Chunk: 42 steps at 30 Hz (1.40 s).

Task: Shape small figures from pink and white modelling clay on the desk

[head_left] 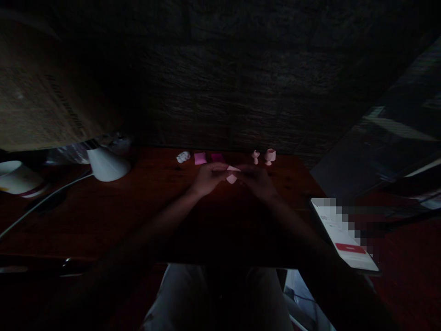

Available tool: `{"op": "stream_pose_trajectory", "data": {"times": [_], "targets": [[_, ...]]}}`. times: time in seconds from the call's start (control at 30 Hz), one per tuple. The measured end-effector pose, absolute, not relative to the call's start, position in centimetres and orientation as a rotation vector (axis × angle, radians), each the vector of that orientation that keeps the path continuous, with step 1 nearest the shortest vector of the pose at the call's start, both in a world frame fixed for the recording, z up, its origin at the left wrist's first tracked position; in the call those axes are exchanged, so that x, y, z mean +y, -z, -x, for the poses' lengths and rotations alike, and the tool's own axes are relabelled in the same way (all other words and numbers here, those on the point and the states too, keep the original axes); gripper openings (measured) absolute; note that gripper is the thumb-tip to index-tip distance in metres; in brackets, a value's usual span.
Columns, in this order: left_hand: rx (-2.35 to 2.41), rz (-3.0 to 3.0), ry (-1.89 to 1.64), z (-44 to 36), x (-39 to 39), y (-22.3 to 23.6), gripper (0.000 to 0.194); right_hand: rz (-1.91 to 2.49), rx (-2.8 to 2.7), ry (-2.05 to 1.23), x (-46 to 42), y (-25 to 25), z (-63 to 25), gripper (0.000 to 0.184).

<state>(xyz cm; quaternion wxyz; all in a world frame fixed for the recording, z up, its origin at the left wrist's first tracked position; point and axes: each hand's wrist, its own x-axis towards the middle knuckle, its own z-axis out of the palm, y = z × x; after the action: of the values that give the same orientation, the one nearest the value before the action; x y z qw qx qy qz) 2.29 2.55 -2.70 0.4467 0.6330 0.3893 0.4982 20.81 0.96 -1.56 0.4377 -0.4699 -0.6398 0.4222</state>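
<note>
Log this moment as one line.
left hand: holds pink piece | right hand: holds same piece | beyond: white lump, pink square, smaller goblet, larger goblet

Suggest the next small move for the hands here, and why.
Probably a slight turn of the pale pink piece between the fingertips, to bring its covered part into view: the left hand and right hand both hold it, and their fingers hide part of its surface.

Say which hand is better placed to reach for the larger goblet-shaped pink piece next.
Probably the right. The right hand is nearer the larger goblet-shaped piece; the left hand is farther off, across the small pink piece at both hands' fingertips.
</note>
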Motion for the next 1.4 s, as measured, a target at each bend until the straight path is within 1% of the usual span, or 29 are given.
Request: {"op": "stream_pose_trajectory", "data": {"times": [0.1,0.17,0.23,0.3,0.37,0.47,0.6,0.83,0.93,1.07,1.13,1.17,1.3,1.4], "targets": [[0.982,-1.520,-1.244,-2.4,2.9,3.2,0.015,1.232,-1.591,-0.987,1.5,1.5,-21.5,0.038],[0.992,-1.465,-1.266,-2.4,3.1,3.4,0.016,1.395,-1.633,-0.794,1.8,1.3,-22.3,0.030],[0.998,-1.402,-1.274,-2.3,3.2,3.5,0.018,1.656,-1.679,-0.508,2.1,1.1,-23.0,0.022],[0.998,-1.356,-1.273,-2.2,3.2,3.5,0.019,1.883,-1.661,-0.307,2.2,1.1,-23.4,0.022],[0.996,-1.342,-1.271,-2.3,3.2,3.5,0.020,2.011,-1.610,-0.249,2.2,1.1,-23.4,0.027],[0.987,-1.340,-1.266,-2.4,3.2,3.5,0.020,2.075,-1.567,-0.249,2.4,1.2,-22.9,0.038],[0.979,-1.304,-1.255,-2.6,3.2,3.3,0.019,2.124,-1.522,-0.223,3.1,1.1,-22.1,0.049],[0.981,-1.201,-1.281,-2.4,3.3,3.0,0.014,2.178,-1.467,-0.234,4.9,0.5,-21.5,0.053],[0.995,-1.190,-1.309,-2.2,3.5,2.9,0.009,2.156,-1.478,-0.218,5.1,0.5,-21.6,0.048],[1.015,-1.209,-1.345,-2.0,3.7,2.7,0.008,2.062,-1.539,-0.209,4.4,0.5,-22.4,0.029],[1.028,-1.197,-1.363,-2.0,3.7,2.6,0.007,1.931,-1.540,-0.288,3.8,0.3,-22.6,0.024],[1.037,-1.193,-1.373,-2.0,3.7,2.6,0.008,1.832,-1.523,-0.370,3.5,0.2,-22.6,0.025],[1.064,-1.240,-1.420,-1.9,3.9,2.6,0.008,1.378,-1.496,-0.769,2.2,-0.8,-21.4,0.039],[1.090,-1.333,-1.481,-1.6,3.9,2.6,0.009,1.275,-1.532,-0.862,1.4,-1.4,-20.3,0.044]]}}
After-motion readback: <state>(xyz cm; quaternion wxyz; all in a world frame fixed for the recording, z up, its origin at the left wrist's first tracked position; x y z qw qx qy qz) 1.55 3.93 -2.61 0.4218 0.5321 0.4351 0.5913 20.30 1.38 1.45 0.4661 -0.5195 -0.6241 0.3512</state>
